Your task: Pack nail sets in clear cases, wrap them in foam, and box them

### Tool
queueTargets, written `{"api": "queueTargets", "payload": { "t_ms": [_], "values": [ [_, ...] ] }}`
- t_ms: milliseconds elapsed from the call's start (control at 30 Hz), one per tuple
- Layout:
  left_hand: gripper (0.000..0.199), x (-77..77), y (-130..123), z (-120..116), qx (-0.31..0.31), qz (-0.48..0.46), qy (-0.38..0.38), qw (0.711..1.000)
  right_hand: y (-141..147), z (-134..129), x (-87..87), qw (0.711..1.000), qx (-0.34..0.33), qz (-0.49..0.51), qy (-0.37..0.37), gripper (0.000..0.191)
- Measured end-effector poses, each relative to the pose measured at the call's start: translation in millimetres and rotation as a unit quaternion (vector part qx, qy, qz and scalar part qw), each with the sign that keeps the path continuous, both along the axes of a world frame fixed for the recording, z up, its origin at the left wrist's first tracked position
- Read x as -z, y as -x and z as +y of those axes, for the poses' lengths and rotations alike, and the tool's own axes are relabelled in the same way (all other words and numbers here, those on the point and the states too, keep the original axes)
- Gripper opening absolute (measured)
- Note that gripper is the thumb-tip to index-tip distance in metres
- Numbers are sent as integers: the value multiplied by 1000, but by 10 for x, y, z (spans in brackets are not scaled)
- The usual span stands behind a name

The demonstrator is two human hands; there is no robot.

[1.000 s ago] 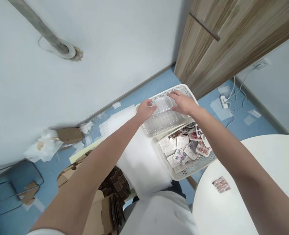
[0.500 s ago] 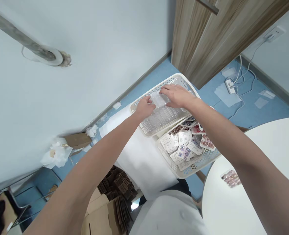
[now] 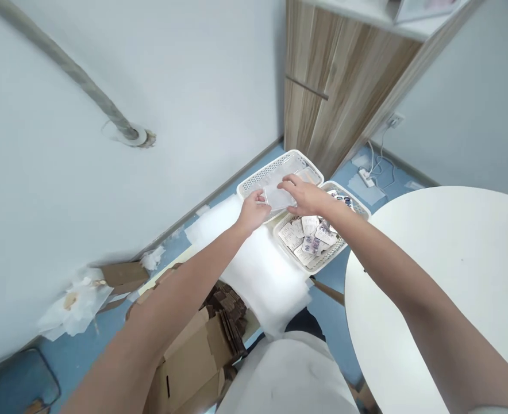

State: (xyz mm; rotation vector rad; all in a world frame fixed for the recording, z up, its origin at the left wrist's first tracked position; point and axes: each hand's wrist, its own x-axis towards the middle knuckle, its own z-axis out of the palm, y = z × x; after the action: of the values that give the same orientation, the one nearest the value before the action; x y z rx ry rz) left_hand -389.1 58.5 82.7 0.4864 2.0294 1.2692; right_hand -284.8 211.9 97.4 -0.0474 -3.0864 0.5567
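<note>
Between my two hands is a clear plastic box, flat and rectangular. My left hand grips its left edge with thumb and fingers. My right hand has its fingers curled round the right side. The box is above the near side of a white perforated basket, where more clear plastic boxes lie. Closer to me is a second white basket, full of printed cards and small packs with coloured oval pieces. My right forearm passes over part of that basket.
White sheeting covers the surface before me. To the right stands a round white table. Flattened cardboard is stacked at lower left. A wood-grain cabinet stands behind the baskets, with a power strip on the blue floor.
The camera view has shifted, showing more of the cabinet and round table. My hands, with the plastic box between them, have come from over the far basket's middle toward its near edge.
</note>
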Motion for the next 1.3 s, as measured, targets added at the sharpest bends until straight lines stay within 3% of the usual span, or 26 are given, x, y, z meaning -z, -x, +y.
{"api": "queueTargets", "payload": {
  "t_ms": [233, 333, 467, 633, 900, 1033, 1167, 1300],
  "values": [
    [54, -471, -594, -874, 33, 5, -86, 996, -745, -938, -515, 997, 29, 65, 38, 65],
    [50, -548, -838, -1137, 48, 13, -121, 991, -1097, -1292, -642, 991, 64, 102, 57, 66],
    [45, -579, -1195, -1291, 75, -3, -160, 984, -1617, -1660, -769, 979, 131, 118, 105, 64],
    [41, -645, -1654, -1307, 116, -83, -183, 973, -2225, -1958, -807, 948, 236, 128, 173, 62],
    [47, -677, -2334, -1179, 207, -177, -155, 950, -3045, -2134, -662, 880, 367, 172, 249, 68],
    [53, -650, -2772, -1042, 255, -200, -148, 934, -3564, -2176, -612, 811, 452, 209, 307, 72],
    [49, -629, -3243, -894, 306, -189, -139, 923, -4099, -2153, -543, 734, 501, 228, 398, 55],
    [44, -602, -3685, -772, 367, -162, -104, 910, -4553, -2082, -456, 697, 517, 244, 432, 39]
  ]
}}
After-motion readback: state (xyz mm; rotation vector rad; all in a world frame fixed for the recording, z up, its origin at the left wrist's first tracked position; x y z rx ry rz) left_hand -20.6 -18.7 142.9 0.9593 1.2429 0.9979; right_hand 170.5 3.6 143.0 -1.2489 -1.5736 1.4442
